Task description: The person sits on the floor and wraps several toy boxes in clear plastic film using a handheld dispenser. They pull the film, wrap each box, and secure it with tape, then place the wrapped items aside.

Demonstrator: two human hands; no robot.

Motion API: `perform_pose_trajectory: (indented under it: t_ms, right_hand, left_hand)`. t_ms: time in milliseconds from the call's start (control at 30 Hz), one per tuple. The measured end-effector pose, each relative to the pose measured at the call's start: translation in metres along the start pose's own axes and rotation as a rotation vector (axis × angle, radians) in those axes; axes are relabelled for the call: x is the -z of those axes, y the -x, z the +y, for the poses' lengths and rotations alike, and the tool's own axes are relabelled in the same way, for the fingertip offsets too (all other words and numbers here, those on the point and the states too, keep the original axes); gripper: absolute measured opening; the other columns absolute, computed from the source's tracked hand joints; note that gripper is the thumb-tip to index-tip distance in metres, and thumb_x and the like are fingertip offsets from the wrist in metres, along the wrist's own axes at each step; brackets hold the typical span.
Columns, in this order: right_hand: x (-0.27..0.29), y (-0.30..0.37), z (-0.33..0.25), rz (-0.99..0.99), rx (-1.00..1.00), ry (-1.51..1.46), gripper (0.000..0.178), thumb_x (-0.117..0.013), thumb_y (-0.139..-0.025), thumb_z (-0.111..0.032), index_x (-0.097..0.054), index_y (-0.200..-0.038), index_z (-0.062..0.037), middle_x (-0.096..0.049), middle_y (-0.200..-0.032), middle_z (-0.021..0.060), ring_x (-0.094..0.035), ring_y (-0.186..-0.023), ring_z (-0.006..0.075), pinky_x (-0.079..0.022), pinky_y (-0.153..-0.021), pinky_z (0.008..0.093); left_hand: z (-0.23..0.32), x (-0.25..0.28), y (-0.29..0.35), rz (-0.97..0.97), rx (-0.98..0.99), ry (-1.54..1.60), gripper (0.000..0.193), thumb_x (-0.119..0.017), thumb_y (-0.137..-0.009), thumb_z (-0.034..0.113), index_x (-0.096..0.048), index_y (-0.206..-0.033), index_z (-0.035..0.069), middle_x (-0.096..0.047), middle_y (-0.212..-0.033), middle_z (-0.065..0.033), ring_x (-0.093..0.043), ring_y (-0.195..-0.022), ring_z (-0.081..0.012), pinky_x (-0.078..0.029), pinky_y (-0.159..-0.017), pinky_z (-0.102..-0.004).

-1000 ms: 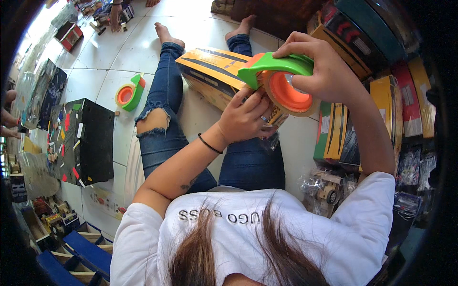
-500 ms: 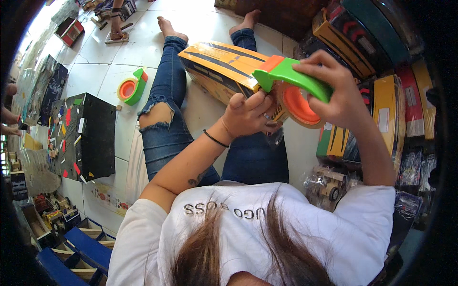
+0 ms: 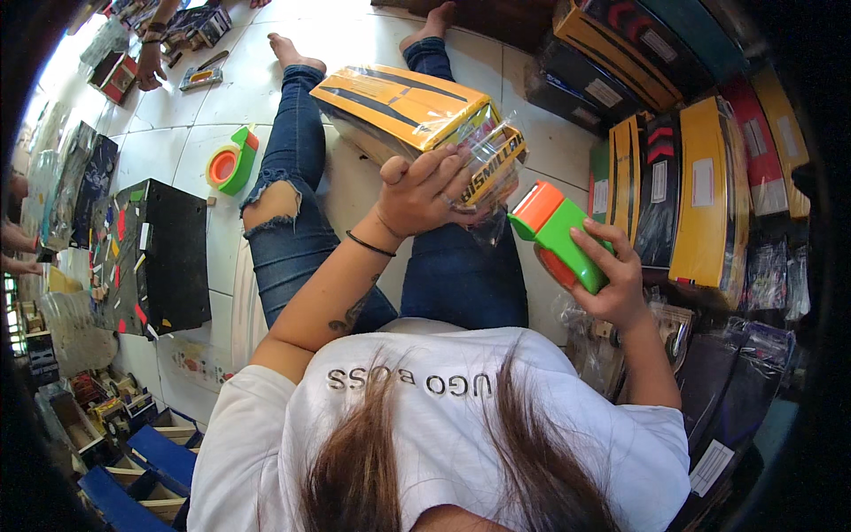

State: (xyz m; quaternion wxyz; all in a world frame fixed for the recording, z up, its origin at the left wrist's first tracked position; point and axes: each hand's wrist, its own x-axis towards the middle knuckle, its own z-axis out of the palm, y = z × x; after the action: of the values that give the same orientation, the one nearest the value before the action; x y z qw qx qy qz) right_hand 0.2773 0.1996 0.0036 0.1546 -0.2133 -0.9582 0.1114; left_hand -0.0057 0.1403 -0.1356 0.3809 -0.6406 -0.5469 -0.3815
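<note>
A yellow-and-black box [image 3: 403, 99] in clear plastic lies tilted between my legs, its printed near end toward me. My left hand [image 3: 424, 191] grips that near end, its fingers pressed on the loose plastic wrap. In my right hand [image 3: 616, 279] is a green-and-orange tape dispenser [image 3: 560, 232], held just right of the box and apart from it. Its orange tip points toward the box; the tape roll is mostly hidden under the green body. A second green-and-orange tape dispenser [image 3: 232, 164] rests on the tiled floor beyond my left knee.
A black box [image 3: 177, 257] with coloured tape scraps on it stands at left. Wrapped yellow, black and red boxes [image 3: 700, 191] are stacked at right. Blue wooden pieces [image 3: 133, 483] lie at lower left. Another person's hand [image 3: 149, 66] is over the floor at upper left.
My right hand has drawn the tape dispenser away from the box, down and to the right, turning it over. My left hand stays at the box's near end. The other person's hand has shifted left, off a flat object.
</note>
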Motion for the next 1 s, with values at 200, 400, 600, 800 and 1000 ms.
perform_pose_trajectory:
  t_ms: [200,400,600,800,1000]
  right_hand:
    - [0.0,-0.029,-0.015,-0.143,-0.008,-0.001,0.055,-0.073,-0.063,-0.013,-0.062,-0.117,-0.0088,-0.055,-0.114,0.0156,-0.06,-0.098,0.0352,-0.051,-0.084,0.0416]
    - [0.003,-0.068,-0.046,-0.757,0.02,0.344,0.037,-0.069,-0.067,-0.016,-0.066,-0.101,-0.0018,-0.058,-0.108,0.0132,-0.061,-0.095,0.0341,-0.051,-0.08,0.0411]
    - [-0.033,-0.012,0.036,-0.483,-0.387,0.07,0.038,-0.067,-0.068,-0.019,-0.067,-0.103,-0.0064,-0.059,-0.107,0.0141,-0.06,-0.096,0.0363,-0.05,-0.084,0.0417]
    - [-0.165,0.049,0.183,0.165,-0.769,-0.101,0.044,-0.072,-0.073,-0.023,-0.063,-0.112,-0.0055,-0.057,-0.112,0.0157,-0.056,-0.106,0.0326,-0.045,-0.092,0.0388]
    - [-0.195,0.028,0.182,0.247,-0.487,0.117,0.066,-0.071,-0.081,-0.034,-0.046,-0.136,-0.0063,-0.046,-0.138,0.017,-0.043,-0.127,0.0328,-0.034,-0.105,0.0421]
  left_hand:
    - [0.008,0.005,0.0,0.041,-0.019,0.045,0.042,-0.06,-0.08,0.049,-0.06,-0.112,0.023,-0.057,-0.12,0.0038,-0.052,-0.111,-0.0092,-0.024,-0.089,-0.0358]
    - [0.006,0.032,-0.022,-0.237,-0.364,-0.195,0.037,-0.05,-0.083,0.035,-0.059,-0.118,0.026,-0.055,-0.124,0.0081,-0.049,-0.117,-0.009,-0.022,-0.099,-0.0377]
    - [-0.001,0.045,-0.065,-0.49,-0.317,0.111,0.052,-0.058,-0.081,0.034,-0.053,-0.128,0.011,-0.052,-0.131,-0.0096,-0.049,-0.12,-0.0224,-0.032,-0.108,-0.0423]
    - [-0.078,0.048,-0.089,-0.817,-0.053,0.653,0.095,-0.077,-0.068,0.046,-0.037,-0.142,0.004,-0.029,-0.15,-0.0223,-0.028,-0.139,-0.0373,-0.022,-0.113,-0.0454]
    - [-0.118,0.024,-0.084,-0.963,-0.076,0.943,0.128,-0.083,-0.061,0.054,-0.006,-0.151,0.004,-0.004,-0.155,-0.0241,-0.004,-0.145,-0.0357,-0.007,-0.116,-0.0501]
